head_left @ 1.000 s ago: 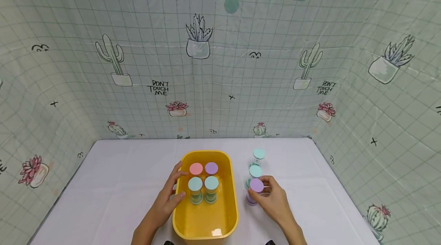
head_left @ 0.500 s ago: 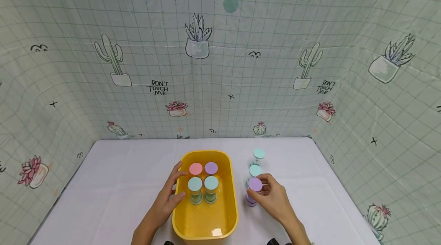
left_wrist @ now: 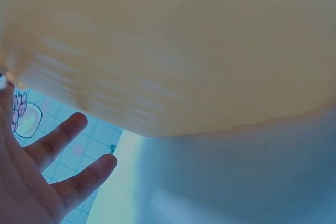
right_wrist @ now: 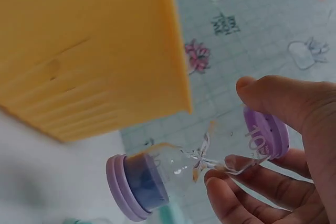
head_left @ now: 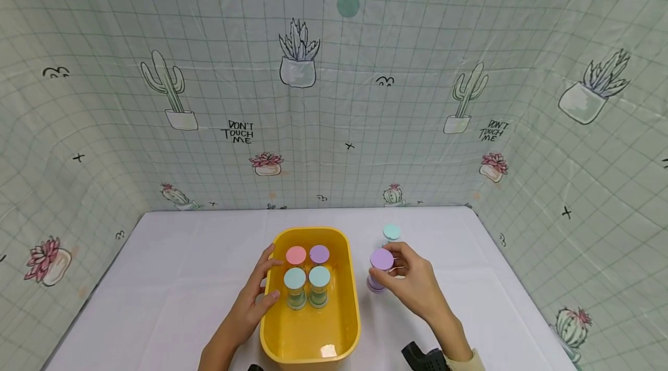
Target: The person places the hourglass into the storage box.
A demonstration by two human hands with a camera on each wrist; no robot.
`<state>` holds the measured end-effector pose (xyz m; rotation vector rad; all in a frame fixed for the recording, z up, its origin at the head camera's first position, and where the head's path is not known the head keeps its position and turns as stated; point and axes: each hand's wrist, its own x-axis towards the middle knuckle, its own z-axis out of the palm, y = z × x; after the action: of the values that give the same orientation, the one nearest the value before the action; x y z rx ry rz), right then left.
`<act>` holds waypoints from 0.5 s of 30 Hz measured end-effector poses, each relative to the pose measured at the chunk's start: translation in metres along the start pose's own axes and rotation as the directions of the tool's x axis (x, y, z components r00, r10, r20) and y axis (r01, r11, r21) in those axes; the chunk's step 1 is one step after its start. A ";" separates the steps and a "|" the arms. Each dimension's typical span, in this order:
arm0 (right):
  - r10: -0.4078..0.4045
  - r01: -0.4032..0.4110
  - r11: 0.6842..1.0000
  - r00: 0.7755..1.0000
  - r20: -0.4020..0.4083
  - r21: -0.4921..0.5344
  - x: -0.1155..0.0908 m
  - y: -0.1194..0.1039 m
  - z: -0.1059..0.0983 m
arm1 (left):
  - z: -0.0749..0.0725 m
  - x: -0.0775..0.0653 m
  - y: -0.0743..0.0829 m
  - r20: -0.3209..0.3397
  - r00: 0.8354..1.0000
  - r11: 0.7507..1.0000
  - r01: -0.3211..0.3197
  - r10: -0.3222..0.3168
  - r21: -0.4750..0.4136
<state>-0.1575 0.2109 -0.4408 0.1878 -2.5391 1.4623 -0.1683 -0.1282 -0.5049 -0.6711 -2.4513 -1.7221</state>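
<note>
The purple-capped hourglass point(head_left: 381, 259) is outside the bin, on its right side, pinched near the top by the right hand point(head_left: 417, 288); from my end I see thumb and fingers clamped around its upper cap and neck. The head view gives me the cap and part of the base, while the thumb covers much of the glass between. The right wrist view shows me more: a "10" on the cap, the clear waist, dark filling by the other end. Whether the base touches the white table point(head_left: 198, 272), I cannot tell.

The left hand point(head_left: 249, 306) rests on the left rim of the yellow bin point(head_left: 313, 341), thumb and a finger reaching over it. In its wrist view I get two straight fingers standing apart, with the blurred bin wall filling most of the rest.

Inside the bin, two teal-capped hourglasses point(head_left: 294, 279) partly hide the bodies of a pink-capped hourglass point(head_left: 296, 255) and another purple one point(head_left: 319, 254). Beyond the right hand, I make out the cap of a teal hourglass point(head_left: 391, 232), its lower part covered. The bottom edge cuts off a black device point(head_left: 425, 357) by the right wrist.
</note>
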 end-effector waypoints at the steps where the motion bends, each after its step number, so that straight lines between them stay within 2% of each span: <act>1: -0.016 0.016 1.000 1.000 0.001 0.000 0.001 -0.004 -0.001 | 0.000 0.000 0.000 0.001 1.000 1.000 -0.002 0.002 0.000; 9: -0.114 0.114 0.993 0.993 0.006 0.000 0.015 -0.033 -0.004 | 0.000 0.000 -0.001 0.002 1.000 1.000 0.002 -0.002 0.006; 15: -0.222 0.222 0.975 0.974 0.036 -0.008 0.024 -0.050 -0.001 | -0.001 0.001 -0.001 0.004 1.000 1.000 0.013 -0.013 0.011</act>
<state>-0.1703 0.1863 -0.3926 0.4829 -2.4586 1.3687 -0.1696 -0.1294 -0.5054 -0.6589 -2.4717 -1.7118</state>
